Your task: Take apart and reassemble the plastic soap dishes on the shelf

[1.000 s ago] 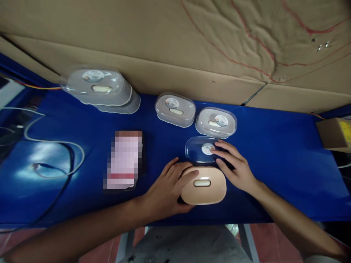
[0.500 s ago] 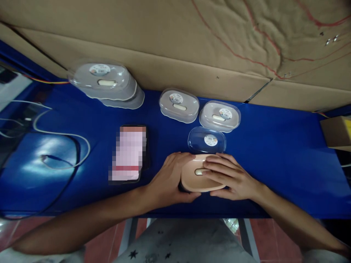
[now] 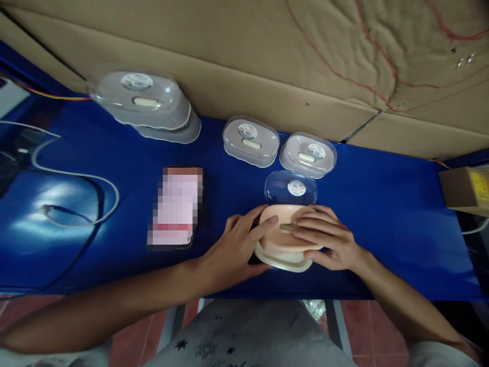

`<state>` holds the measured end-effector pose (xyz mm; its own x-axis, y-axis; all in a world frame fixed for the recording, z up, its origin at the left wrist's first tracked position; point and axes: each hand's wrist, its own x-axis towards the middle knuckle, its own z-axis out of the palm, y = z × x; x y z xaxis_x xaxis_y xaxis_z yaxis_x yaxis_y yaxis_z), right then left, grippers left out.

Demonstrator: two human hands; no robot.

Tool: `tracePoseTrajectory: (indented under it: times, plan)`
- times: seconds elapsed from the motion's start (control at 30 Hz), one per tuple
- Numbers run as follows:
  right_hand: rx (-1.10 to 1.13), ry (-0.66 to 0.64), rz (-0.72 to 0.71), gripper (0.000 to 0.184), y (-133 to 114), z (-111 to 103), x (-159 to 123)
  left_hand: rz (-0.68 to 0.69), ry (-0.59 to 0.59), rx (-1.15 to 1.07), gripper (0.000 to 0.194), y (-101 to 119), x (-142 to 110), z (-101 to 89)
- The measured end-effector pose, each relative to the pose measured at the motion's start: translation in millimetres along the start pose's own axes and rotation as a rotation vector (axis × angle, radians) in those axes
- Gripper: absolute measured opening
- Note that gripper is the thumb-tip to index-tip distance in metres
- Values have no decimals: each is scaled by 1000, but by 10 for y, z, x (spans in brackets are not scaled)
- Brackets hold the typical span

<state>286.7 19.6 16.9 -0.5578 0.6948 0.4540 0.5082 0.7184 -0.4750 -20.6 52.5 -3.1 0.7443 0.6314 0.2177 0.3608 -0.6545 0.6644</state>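
Observation:
A peach plastic box [image 3: 292, 211] with an oval slot in its upper face is between my hands near the table's front edge. Beneath its near side shows a cream rimmed piece [image 3: 286, 264], partly covered by the peach part. My left hand [image 3: 239, 242] grips the left side, index finger over the peach face and thumb low beside the cream rim. From the right, my right hand [image 3: 328, 234] is closed on the peach part, fingers across its face by the slot, thumb at its near edge. Just behind lies a clear plastic lid [image 3: 278, 188] with a round label.
Two grey boxes with clear lids, a left one [image 3: 250, 145] and a right one [image 3: 307, 155], stand farther back. Stacked grey boxes [image 3: 153, 114] are at back left. A phone [image 3: 175, 206] and a white cable [image 3: 110, 183] lie left. A cardboard box [image 3: 460, 188] stands right.
The peach part has shifted away from me relative to the cream piece, whose near rim now shows below it. My left index finger has come onto the peach face.

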Motion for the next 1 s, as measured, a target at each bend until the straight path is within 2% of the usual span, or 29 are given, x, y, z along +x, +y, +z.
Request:
tracePoseTrajectory:
  times: [0.07, 0.13, 0.2, 0.27, 0.33, 0.47, 0.6, 0.77, 0.83, 0.9, 1.0]
  plan:
    - [-25, 21, -3, 54, 36, -32, -13, 4, 27, 83, 108, 32, -32, 1]
    - [-40, 38, 10, 52, 66, -60, -17, 76, 114, 187, 83, 74, -58, -7]
    - [-55, 50, 38, 49, 89, -71, -13, 206, 178, 280, 55, 124, -67, -28]
    - [-74, 47, 62, 50, 106, -61, -6, 318, 148, 332, 31, 175, -59, -57]
    - [-89, 23, 81, 55, 114, -32, 0, 382, 66, 325, 12, 212, -46, -77]
    - [-116, -80, 161, 62, 90, 28, -2, 481, -34, 227, 16, 229, -38, -60]
    - [-208, -120, 180, 57, -4, 20, -25, 505, 9, 227, 19, 229, -3, -59]
    - [-78, -106, -114, 72, -278, -17, 28, 544, 131, 123, 9, 225, 67, -195]
    - [-52, -117, -192, 60, -401, -40, 55, 548, 179, 73, 7, 194, 53, -230]
    - [-52, -119, -200, 46, -492, -92, 32, 480, 241, -40, 18, 163, 18, -233]
    - [-40, -120, -72, 51, -552, -201, -134, 183, 360, -411, 61, 172, -21, -215]
